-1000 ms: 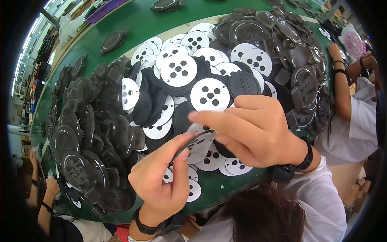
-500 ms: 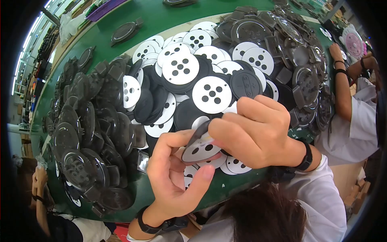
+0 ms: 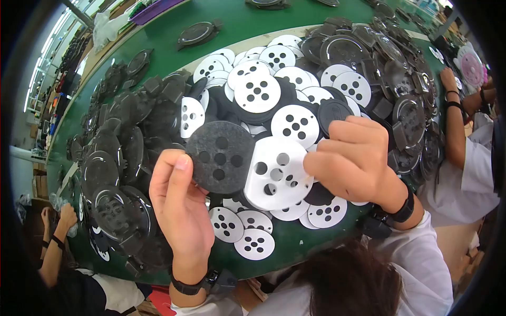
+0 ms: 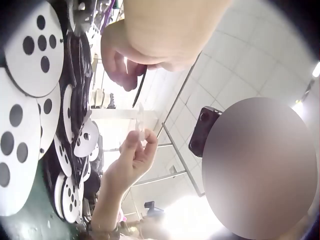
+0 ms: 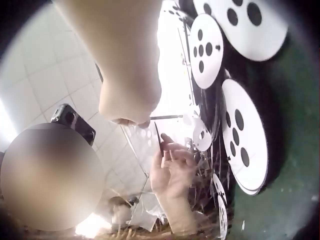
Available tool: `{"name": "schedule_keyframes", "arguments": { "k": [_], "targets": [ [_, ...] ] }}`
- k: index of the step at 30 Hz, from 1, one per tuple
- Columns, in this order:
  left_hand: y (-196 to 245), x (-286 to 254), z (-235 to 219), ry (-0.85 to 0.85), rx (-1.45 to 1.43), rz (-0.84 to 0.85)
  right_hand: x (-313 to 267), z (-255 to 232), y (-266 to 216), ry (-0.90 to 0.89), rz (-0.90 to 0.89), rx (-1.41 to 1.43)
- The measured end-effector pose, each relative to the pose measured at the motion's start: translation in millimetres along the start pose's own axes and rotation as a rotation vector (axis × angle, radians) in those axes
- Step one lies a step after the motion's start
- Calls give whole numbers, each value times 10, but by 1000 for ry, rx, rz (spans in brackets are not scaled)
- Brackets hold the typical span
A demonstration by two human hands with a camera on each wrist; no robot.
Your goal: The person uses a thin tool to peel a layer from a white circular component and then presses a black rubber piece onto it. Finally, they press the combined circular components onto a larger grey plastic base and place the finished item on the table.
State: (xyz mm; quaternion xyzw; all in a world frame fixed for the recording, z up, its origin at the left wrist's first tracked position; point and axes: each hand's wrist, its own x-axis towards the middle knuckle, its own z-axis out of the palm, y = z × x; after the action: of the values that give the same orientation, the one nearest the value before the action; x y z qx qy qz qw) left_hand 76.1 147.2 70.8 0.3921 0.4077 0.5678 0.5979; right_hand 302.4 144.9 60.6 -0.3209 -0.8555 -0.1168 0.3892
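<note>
In the head view my left hand [image 3: 184, 221] pinches the left edge of a dark grey disc [image 3: 220, 145] with five round holes. My right hand [image 3: 350, 158], fingers curled in, grips the right edge of a thin white round sheet [image 3: 274, 181] with matching holes. This sheet looks bent, and its left edge meets the disc's right edge in this view. From the left wrist the disc [image 4: 141, 87] shows edge-on as a dark line, the pale sheet [image 4: 140, 117] just below it. Below both hands lies a pile of white-faced discs [image 3: 257, 92] with dark holes.
Dark translucent plastic housings [image 3: 113, 210] are heaped left of the pile, and more housings [image 3: 408, 121] at its right. A few housings [image 3: 197, 34] lie farther back on the green table [image 3: 295, 247]. Other people's arms [image 3: 454, 121] reach in at both sides.
The white sheet and the dark disc, together between my hands earlier, now show as separate faces side by side. My left hand has moved left with the disc, my right hand slightly right with the sheet.
</note>
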Motion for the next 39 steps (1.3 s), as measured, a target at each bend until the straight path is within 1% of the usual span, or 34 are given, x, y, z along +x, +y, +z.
{"name": "schedule_keyframes", "arguments": {
  "k": [2,3,5,6,7,8,9,10,11,12,13,14,15,16,17,18,19,21,22,23,25,29,31,32,33,35,36,37,39],
  "targets": [
    [-23,21,-19,75,7,67,25,-23,11,-110,63,-46],
    [-42,37,-40,78,6,73,26,-32,24,-107,57,-46],
    [-76,70,-88,127,44,135,28,-45,59,-236,172,-117],
    [-75,75,-94,131,43,143,30,-45,45,-250,253,-80],
    [-70,81,-95,130,54,191,44,-51,43,-245,245,-79],
    [-64,88,-102,129,67,238,64,-64,42,-228,305,-14],
    [-70,85,-129,130,68,245,79,-87,38,-211,367,52],
    [-84,65,-168,64,121,255,89,-135,30,-214,393,162],
    [-81,46,-185,-2,173,266,66,-157,34,-211,389,161],
    [-55,9,-165,-47,202,264,37,-176,36,-201,434,400],
    [-30,-26,-127,-43,201,267,17,-179,21,-190,475,640],
    [-12,-58,-84,-118,211,234,9,-151,-26,-145,547,793],
    [-6,-77,-55,-193,223,200,7,-119,-68,-146,543,795],
    [-36,-44,-45,-305,211,260,8,-87,-106,-94,550,910],
    [-25,-45,-35,-367,255,273,10,-64,-131,-42,553,1026],
    [-68,-25,-27,-416,236,345,-1,-64,-133,-99,561,1151],
    [-115,3,-23,-460,221,419,-21,-84,-126,-192,608,1376],
    [-95,23,-39,-552,283,451,39,-75,-257,-171,766,1814],
    [-75,4,-21,-555,264,428,-25,-50,-215,-267,733,1898],
    [-81,6,-37,-582,251,424,-41,-39,-230,-274,722,2000],
    [-110,8,-40,-610,227,416,-83,-25,-194,-348,673,2012],
    [-84,-5,-36,-682,258,400,-133,4,-209,-342,650,2082],
    [-85,4,-28,-681,267,419,-154,11,-208,-366,621,2032],
    [-84,7,-25,-687,273,435,-129,-19,-226,-380,669,2005],
    [-83,3,-27,-681,278,436,-128,-31,-246,-385,664,2010],
    [-83,-6,-28,-581,314,502,-128,-47,-275,-316,760,1949],
    [-114,6,-29,-500,326,545,-69,-35,-266,-276,713,1882],
    [-60,36,-80,-463,429,627,-33,-66,-253,-245,734,1805],
    [58,17,-94,-312,426,685,-50,-58,-192,-195,750,1596]
  ]
}}
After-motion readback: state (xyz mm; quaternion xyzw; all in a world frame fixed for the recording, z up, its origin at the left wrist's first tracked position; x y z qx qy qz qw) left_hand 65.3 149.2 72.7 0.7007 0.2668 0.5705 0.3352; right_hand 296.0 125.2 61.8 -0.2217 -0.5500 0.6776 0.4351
